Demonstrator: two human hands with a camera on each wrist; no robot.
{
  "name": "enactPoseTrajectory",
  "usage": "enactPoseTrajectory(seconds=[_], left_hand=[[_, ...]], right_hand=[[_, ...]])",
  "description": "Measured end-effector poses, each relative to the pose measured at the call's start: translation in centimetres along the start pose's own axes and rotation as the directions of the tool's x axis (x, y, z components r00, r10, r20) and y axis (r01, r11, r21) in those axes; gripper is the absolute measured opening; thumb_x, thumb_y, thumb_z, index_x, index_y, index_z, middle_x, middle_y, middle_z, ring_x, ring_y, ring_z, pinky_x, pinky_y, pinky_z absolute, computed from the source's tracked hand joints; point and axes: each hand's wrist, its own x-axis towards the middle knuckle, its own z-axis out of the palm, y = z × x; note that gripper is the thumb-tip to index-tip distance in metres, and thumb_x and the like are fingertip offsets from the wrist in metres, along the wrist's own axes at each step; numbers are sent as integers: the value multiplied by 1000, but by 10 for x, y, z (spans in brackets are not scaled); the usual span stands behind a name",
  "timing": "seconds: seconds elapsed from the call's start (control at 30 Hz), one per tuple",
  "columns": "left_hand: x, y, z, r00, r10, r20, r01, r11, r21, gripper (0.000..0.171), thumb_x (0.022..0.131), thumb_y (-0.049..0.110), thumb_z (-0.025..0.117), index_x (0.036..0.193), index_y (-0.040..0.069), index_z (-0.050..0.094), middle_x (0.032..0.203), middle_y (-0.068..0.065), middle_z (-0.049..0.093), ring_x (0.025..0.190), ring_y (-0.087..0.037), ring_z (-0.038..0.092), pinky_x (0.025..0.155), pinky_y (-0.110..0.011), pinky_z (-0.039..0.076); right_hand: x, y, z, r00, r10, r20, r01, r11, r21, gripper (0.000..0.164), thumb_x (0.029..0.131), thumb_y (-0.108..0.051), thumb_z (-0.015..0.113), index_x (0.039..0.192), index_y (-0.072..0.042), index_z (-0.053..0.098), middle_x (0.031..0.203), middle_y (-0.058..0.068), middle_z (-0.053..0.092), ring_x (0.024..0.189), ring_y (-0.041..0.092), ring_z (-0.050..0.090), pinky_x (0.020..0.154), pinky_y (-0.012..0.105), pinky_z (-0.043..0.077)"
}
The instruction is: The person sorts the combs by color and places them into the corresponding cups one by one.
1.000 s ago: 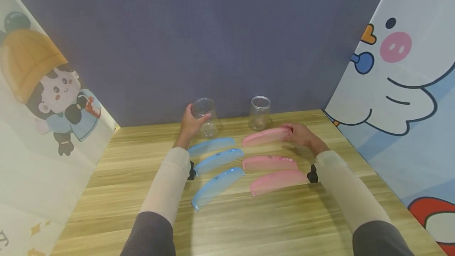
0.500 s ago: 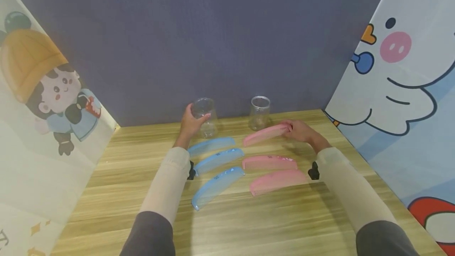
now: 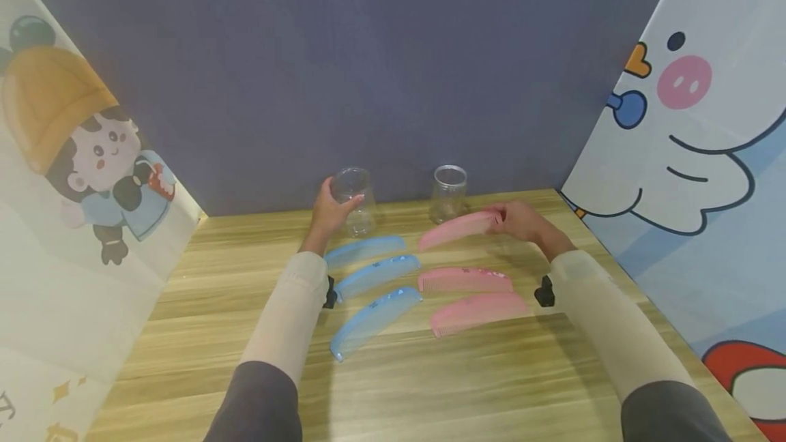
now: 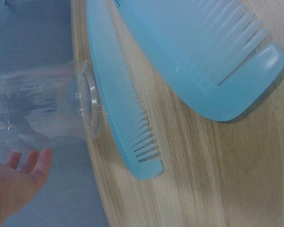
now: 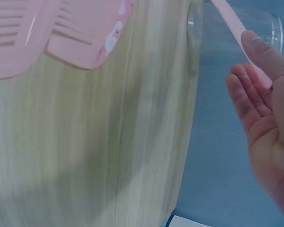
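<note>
Left hand [image 3: 329, 212] is curling round a jar [image 3: 362, 222] mid-frame, getting cropped lower left in its wrist view; right hand [image 3: 523, 221] is pinching a pink comb [image 3: 457, 228] right of centre, its wrist view cutting that off up top.

Desk [image 3: 393, 394], back edge along the wall [image 3: 393, 74]: left cup [image 3: 360, 224] and right cup [image 3: 449, 198] on it, well apart. Left hand [image 3: 331, 211] at left cup's left side. Before left cup, back to front — rear left comb [image 3: 367, 249], middle left comb [image 3: 379, 276], front left comb [image 3: 376, 319]. Before right cup — raised comb [image 3: 459, 228] in right hand [image 3: 520, 220], then middle right comb [image 3: 465, 281], front right comb [image 3: 479, 312].
</note>
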Motion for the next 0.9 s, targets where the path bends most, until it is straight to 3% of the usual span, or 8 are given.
enactPoseTrajectory(seconds=[0.3,0.5,0.63,0.9], left_hand=[[-1,0,1,1000,8,-1,-8,1000,-9,102,85,46,80,161,11,22,164,-19,33,150,-39,35,125,-55,30],[-2,-1,0,1000,13,-8,-13,1000,-6,101,86,46,80,161,11,22,164,-19,34,149,-40,36,125,-55,30],[-1,0,0,1000,13,-10,-13,1000,-3,101,86,45,80,161,10,22,164,-19,34,149,-39,36,125,-55,30],[-2,2,-1,1000,6,7,-6,1000,-7,102,86,45,80,161,10,22,164,-19,33,150,-39,35,125,-54,30]], right_hand=[[1,-7,-8,997,31,-72,-27,998,57,57,86,-28,82,135,-4,65,70,0,50,67,15,44,58,27,37],[5,-12,-13,991,62,-115,-43,985,164,58,86,-30,82,136,-6,65,97,11,69,78,19,51,62,26,42],[9,-14,-13,989,80,-126,-50,972,230,57,87,-29,82,137,-7,64,114,16,73,83,18,54,65,24,46],[14,-29,-21,988,97,-120,-52,940,337,58,88,-28,81,138,-6,63,122,18,71,85,15,57,65,23,49]])
